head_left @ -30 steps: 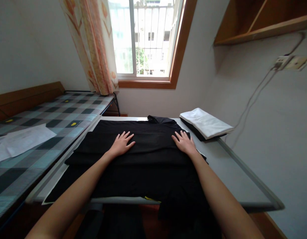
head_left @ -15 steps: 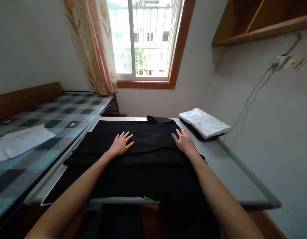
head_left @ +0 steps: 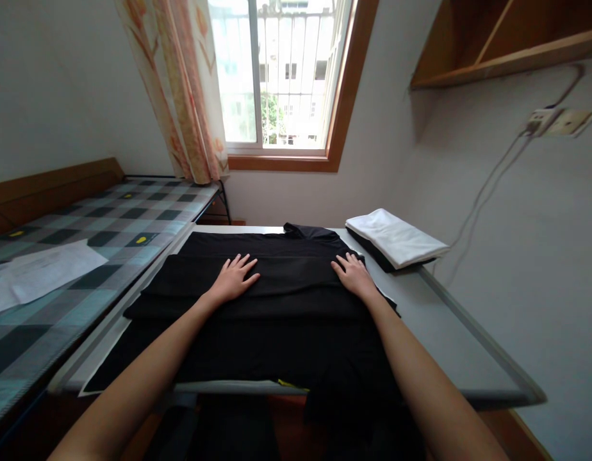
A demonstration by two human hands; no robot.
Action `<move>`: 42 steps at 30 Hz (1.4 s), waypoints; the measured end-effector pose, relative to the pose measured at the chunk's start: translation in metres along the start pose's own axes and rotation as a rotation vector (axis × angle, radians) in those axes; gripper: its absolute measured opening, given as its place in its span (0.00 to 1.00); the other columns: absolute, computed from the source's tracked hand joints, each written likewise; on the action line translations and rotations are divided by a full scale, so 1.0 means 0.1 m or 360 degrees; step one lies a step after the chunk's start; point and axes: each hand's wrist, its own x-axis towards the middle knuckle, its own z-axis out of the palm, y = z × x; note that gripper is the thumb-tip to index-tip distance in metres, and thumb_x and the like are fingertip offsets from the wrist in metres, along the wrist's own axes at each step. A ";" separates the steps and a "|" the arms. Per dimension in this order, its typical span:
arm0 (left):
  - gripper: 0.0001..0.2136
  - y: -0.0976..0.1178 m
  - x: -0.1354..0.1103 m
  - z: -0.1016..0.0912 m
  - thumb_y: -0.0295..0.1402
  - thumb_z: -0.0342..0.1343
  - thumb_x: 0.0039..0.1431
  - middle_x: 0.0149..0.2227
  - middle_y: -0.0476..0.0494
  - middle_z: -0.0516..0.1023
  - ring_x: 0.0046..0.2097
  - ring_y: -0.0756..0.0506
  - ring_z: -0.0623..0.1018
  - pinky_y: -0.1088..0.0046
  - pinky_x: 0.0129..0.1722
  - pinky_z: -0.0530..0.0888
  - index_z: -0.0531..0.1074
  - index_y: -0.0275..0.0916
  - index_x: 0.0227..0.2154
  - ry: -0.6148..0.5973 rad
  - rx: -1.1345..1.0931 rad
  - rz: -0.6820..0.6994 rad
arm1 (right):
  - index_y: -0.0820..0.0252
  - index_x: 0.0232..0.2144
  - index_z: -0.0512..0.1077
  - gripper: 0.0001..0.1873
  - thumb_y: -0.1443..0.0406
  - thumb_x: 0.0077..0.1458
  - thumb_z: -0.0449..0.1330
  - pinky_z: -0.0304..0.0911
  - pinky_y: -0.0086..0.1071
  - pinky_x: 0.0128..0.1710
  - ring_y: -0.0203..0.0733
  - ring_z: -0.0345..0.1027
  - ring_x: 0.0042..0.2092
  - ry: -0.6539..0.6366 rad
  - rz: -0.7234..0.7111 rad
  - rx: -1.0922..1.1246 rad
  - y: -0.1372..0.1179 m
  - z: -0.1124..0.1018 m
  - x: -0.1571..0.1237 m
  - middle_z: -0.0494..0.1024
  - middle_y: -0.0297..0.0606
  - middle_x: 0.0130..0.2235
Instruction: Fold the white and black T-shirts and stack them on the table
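Note:
A black garment (head_left: 291, 301) lies spread over the table, with folded layers running across its upper part and a bunched piece at the far edge. My left hand (head_left: 233, 276) rests flat on its left-middle area, fingers spread. On the right side of the cloth, my right hand (head_left: 352, 272) lies palm down with its fingers apart, close to the garment's right edge. Neither hand grips anything. Something white shows beneath the cloth at its left and right borders. A small yellow strip (head_left: 292, 384) is visible at the near hem.
A white folded cloth (head_left: 396, 237) lies on a black one at the table's far right corner. The table (head_left: 450, 339) has a pale top. To the left stands a bed with a checked mattress (head_left: 166, 198) and papers (head_left: 46, 275). A cable (head_left: 478, 192) hangs along the right wall.
My right hand has slid slightly down on the cloth, its fingertips now nearer to me. My left hand stays in place.

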 end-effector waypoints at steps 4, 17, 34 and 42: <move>0.30 0.01 0.00 -0.01 0.53 0.39 0.64 0.68 0.43 0.52 0.69 0.37 0.49 0.51 0.65 0.49 0.57 0.46 0.64 -0.0013 -0.0007 -0.0002 | 0.61 0.64 0.60 0.33 0.49 0.65 0.43 0.42 0.44 0.65 0.52 0.42 0.68 0.0009 -0.0013 -0.0002 0.01 0.01 0.00 0.53 0.49 0.67; 0.30 -0.01 0.00 0.01 0.53 0.39 0.64 0.68 0.43 0.53 0.69 0.37 0.50 0.51 0.65 0.50 0.57 0.46 0.64 0.0005 0.0002 0.0008 | 0.62 0.63 0.60 0.32 0.51 0.65 0.45 0.42 0.42 0.64 0.52 0.43 0.68 0.0021 -0.0016 -0.0028 -0.01 -0.01 -0.01 0.54 0.50 0.67; 0.30 0.00 0.00 -0.01 0.53 0.39 0.64 0.68 0.43 0.53 0.69 0.37 0.50 0.52 0.65 0.50 0.57 0.46 0.64 0.0003 -0.0018 0.0004 | 0.62 0.63 0.61 0.31 0.52 0.64 0.45 0.43 0.43 0.64 0.52 0.44 0.68 0.0021 -0.0016 -0.0032 -0.01 -0.01 -0.01 0.55 0.49 0.67; 0.30 0.01 -0.01 -0.02 0.54 0.39 0.64 0.68 0.43 0.52 0.69 0.37 0.50 0.51 0.65 0.49 0.57 0.45 0.64 -0.0018 -0.0025 0.0004 | 0.63 0.63 0.61 0.32 0.52 0.64 0.45 0.42 0.42 0.64 0.52 0.44 0.68 0.0026 -0.0018 -0.0023 -0.01 -0.02 -0.02 0.55 0.51 0.66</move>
